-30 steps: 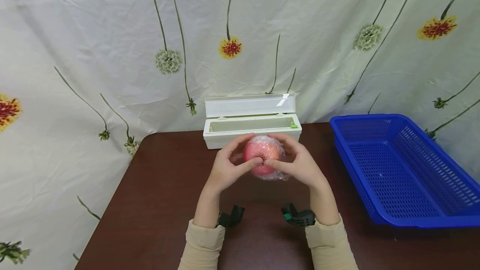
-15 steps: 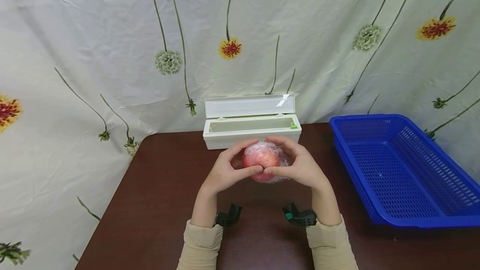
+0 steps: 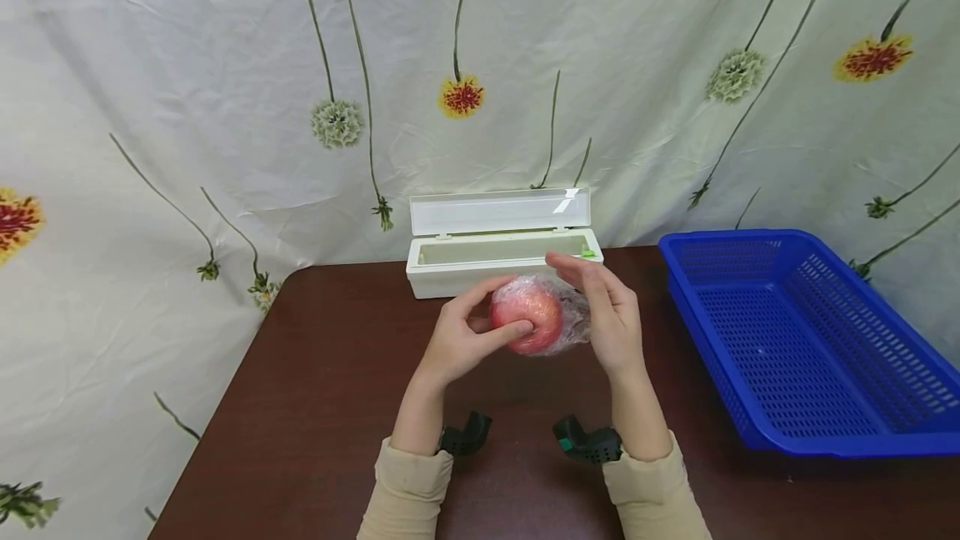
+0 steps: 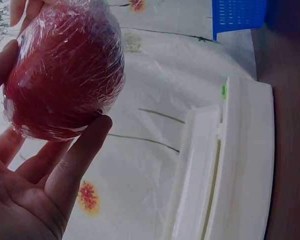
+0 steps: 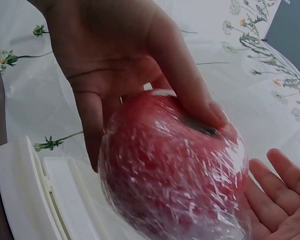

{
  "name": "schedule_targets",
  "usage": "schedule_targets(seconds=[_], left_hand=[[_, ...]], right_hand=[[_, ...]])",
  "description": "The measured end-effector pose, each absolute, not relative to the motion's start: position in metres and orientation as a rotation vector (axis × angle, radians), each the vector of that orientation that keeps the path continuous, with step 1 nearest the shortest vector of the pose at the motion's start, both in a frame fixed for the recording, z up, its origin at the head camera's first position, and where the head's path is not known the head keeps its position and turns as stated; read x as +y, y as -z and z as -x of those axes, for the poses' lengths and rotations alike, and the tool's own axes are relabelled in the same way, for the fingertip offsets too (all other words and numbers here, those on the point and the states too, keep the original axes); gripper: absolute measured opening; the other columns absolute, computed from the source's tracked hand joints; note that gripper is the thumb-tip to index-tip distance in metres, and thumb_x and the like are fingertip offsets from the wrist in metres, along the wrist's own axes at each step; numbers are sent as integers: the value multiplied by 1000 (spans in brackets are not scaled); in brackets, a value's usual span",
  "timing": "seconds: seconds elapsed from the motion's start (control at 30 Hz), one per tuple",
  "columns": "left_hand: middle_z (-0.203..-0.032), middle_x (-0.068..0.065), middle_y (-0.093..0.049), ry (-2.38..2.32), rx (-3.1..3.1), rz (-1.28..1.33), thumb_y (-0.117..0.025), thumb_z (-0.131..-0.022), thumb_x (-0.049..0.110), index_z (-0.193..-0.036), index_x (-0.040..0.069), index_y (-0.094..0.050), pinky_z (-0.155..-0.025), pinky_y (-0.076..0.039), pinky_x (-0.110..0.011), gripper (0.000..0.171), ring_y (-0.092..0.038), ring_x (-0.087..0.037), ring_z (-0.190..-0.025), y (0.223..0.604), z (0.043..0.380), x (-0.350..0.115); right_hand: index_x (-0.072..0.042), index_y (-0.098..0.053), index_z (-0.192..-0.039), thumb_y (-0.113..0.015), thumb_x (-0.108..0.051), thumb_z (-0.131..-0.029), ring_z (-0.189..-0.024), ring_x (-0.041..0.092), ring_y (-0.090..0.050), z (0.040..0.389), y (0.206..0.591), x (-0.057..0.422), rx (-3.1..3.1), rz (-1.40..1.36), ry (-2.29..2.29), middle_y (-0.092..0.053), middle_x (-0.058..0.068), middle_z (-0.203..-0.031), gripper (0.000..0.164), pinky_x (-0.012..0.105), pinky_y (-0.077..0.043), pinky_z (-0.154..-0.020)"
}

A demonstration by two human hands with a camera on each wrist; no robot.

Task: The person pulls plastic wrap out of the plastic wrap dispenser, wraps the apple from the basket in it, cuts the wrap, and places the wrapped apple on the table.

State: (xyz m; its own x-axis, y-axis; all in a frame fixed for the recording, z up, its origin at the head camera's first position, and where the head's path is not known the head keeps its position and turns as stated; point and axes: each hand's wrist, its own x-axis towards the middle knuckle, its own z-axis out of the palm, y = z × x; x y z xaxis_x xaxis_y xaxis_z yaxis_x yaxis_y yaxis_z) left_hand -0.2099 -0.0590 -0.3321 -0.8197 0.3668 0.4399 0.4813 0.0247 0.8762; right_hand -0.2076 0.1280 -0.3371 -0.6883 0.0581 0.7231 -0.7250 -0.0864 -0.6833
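Note:
An apple (image 3: 528, 311) wrapped in clear plastic film is held up over the table in front of me. My left hand (image 3: 459, 338) grips it from the left, thumb on the near face and fingers round the back. Loose, crumpled film (image 3: 576, 319) sticks out from the apple's right side. Beside that film is my right hand (image 3: 617, 325), fingers extended and palm turned toward the apple. The left wrist view shows the film stretched tight over the red skin of the apple (image 4: 65, 75). In the right wrist view, the right hand's spread fingers (image 5: 284, 175) show at the lower right.
Behind the hands, at the table's back edge, stands a long white box (image 3: 450, 280) with its lid (image 3: 495, 211) raised and a green tab (image 3: 588, 254). A blue plastic basket (image 3: 701, 340) sits on the right of the brown table (image 3: 315, 407). A flowered cloth (image 3: 247, 48) hangs behind.
My right hand has let go of the apple and moved off to its right, its fingers straightening. The left hand keeps hold of the apple, which has turned slightly.

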Motion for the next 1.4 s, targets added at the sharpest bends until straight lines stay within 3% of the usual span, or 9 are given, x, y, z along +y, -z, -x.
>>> schedule_targets(seconds=[0.47,0.7,0.8,0.97,1.1,1.17,1.4], left_hand=[[-111,-10,-62,1972,-2068,972,-77,-76,4,-124,8,-58,-69,-56,-36,51,-66,-23,-84,354,220,-50],[-110,-20,-61,1980,-2021,1004,-72,-72,-15,-122,-5,-56,-68,-56,-39,53,-65,-27,-83,352,218,-46],[-109,-20,-61,2001,-1997,1000,-71,-72,-16,-122,-5,-57,-68,-56,-38,53,-65,-24,-82,352,218,-45],[-109,-18,-62,2071,-1919,996,-76,-79,10,-122,-3,-58,-70,-56,-36,48,-65,-21,-85,352,217,-44],[-111,-21,-61,2152,-1834,983,-78,-77,32,-121,-6,-58,-76,-54,-37,62,-62,-23,-91,352,216,-40],[-112,-20,-60,2191,-1798,971,-78,-77,35,-122,-7,-57,-80,-53,-36,65,-60,-24,-95,352,216,-38],[-113,-16,-61,2230,-1744,944,-77,-77,33,-123,-9,-54,-83,-52,-33,66,-58,-22,-96,351,213,-34]], right_hand=[[19,-60,-104,-37,-21,-103,-109,24,-60,209,344,111,-1531,-721,-1771,-67,4,-112,46,37,-44,-96],[18,-60,-104,-36,-24,-103,-108,23,-60,213,350,110,-1529,-713,-1805,-67,3,-112,49,33,-48,-90],[16,-61,-105,-34,-21,-103,-109,24,-59,214,351,110,-1524,-712,-1854,-67,4,-111,46,32,-47,-90],[10,-63,-109,-30,-26,-103,-107,27,-58,215,351,110,-1558,-660,-1950,-67,9,-112,49,32,-48,-87],[11,-61,-113,-25,-35,-103,-107,29,-56,214,349,110,-1562,-644,-2012,-66,10,-114,59,33,-49,-86],[10,-60,-115,-22,-37,-103,-109,29,-55,215,349,110,-1508,-696,-2076,-65,10,-115,62,33,-48,-88],[-8,-65,-119,-16,-39,-103,-112,24,-53,217,348,107,-1299,-890,-2304,-62,8,-121,60,30,-48,-88]])
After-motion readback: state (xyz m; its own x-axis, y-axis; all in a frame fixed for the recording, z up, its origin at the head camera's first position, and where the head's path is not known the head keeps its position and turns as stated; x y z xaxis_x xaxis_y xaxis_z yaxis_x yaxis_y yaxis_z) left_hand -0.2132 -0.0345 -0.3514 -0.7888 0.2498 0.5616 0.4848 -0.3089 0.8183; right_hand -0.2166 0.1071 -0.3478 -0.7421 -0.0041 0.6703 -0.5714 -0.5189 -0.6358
